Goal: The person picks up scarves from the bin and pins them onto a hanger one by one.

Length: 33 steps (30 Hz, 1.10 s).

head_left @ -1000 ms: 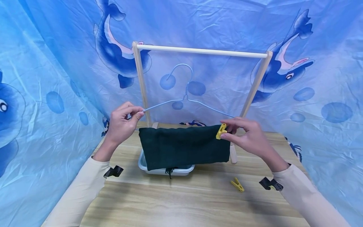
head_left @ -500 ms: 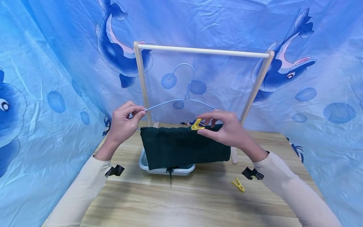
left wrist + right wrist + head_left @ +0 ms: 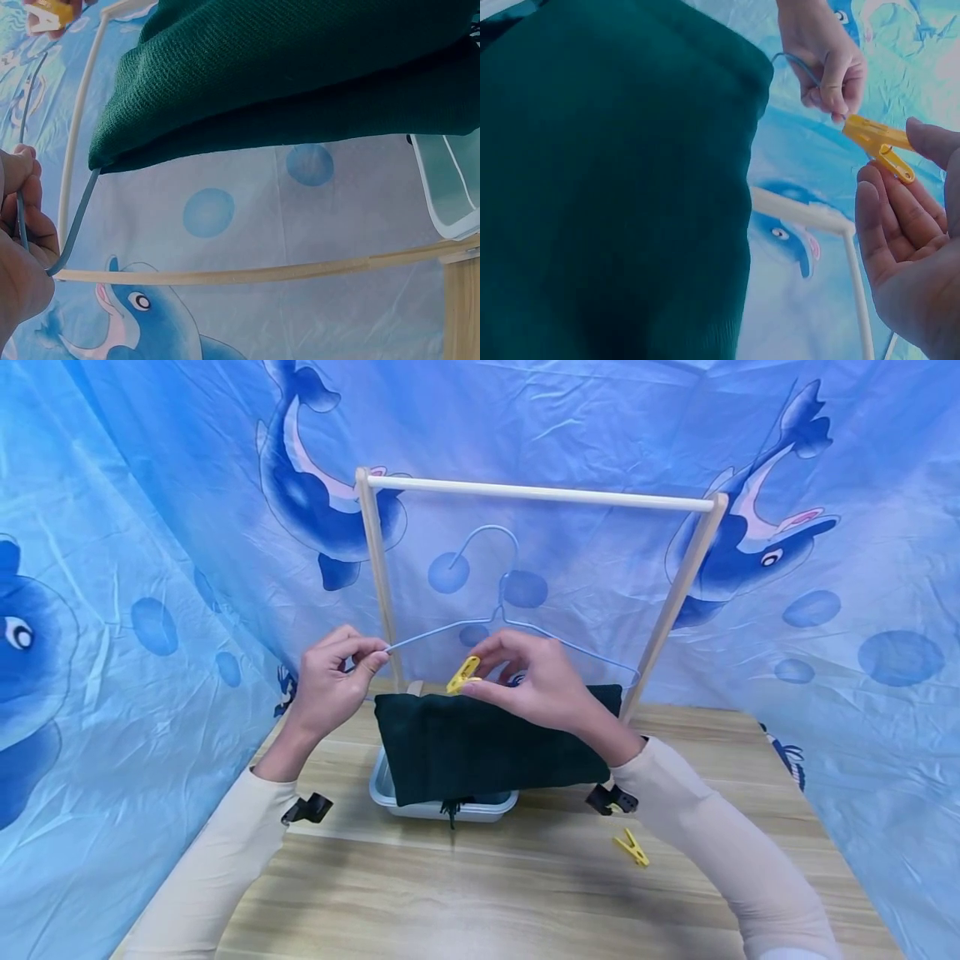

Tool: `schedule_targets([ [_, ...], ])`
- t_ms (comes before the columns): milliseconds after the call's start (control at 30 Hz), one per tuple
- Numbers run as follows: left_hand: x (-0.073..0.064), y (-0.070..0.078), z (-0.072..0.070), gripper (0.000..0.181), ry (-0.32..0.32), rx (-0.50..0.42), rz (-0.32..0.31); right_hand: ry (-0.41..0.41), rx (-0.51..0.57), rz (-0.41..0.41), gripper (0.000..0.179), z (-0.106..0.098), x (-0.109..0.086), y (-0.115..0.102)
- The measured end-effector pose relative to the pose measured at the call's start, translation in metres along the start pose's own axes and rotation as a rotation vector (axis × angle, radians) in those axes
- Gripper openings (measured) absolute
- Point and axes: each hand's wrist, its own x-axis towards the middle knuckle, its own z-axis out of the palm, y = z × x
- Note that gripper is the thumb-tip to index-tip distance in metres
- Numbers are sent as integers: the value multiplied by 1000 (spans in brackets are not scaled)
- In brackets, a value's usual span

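Observation:
My left hand [image 3: 333, 681] grips the left end of a light blue wire hanger [image 3: 442, 631], whose hook points up. Over the hanger's lower bar hangs a folded dark green knitted cloth [image 3: 480, 752], which looks like a scarf with a dark fringe below. In my right hand [image 3: 536, 681] a yellow clothespin [image 3: 462, 677] is pinched between thumb and fingers, just above the cloth's top edge and left of its middle. In the right wrist view, the clothespin [image 3: 877, 142] is held by its handles, apart from the cloth. A second yellow clothespin [image 3: 632, 847] lies on the table.
Behind the hanger stands a wooden rack with a white top bar [image 3: 540, 493]. A pale plastic basin [image 3: 450, 812] sits under the cloth on the wood-grain table [image 3: 450, 893]. Blue dolphin-print curtains [image 3: 172, 527] surround the table on several sides.
My right hand has carried the yellow clothespin leftward along the cloth's top edge, from near its right end to left of the middle. My left hand keeps its grip on the hanger.

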Motion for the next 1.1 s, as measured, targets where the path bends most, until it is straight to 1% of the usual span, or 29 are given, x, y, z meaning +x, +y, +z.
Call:
schedule_targets([
  [67,1,0,0,8,4,3,0,1,22,-13,30,6,7,0],
  [233,3,-1,2,7,3,11,-10,5,55,-76,23,21,22,1],
  [333,3,-1,2,6,0,16,-22,11,58,-98,21,30,30,1],
  [500,4,-2,3,6,-1,23,-34,5,40,-84,17,41,40,0],
  [600,5,-2,4,6,-1,24,-29,8,35,-76,14,47,44,3],
  [733,6,-3,5,6,-7,22,-28,23,39,-88,11,55,50,9],
  [867,7,-4,6,6,-11,25,-36,32,49,-95,8,61,52,13],
  [1100,5,-7,8,6,-19,27,-40,48,38,-82,7,71,54,19],
])
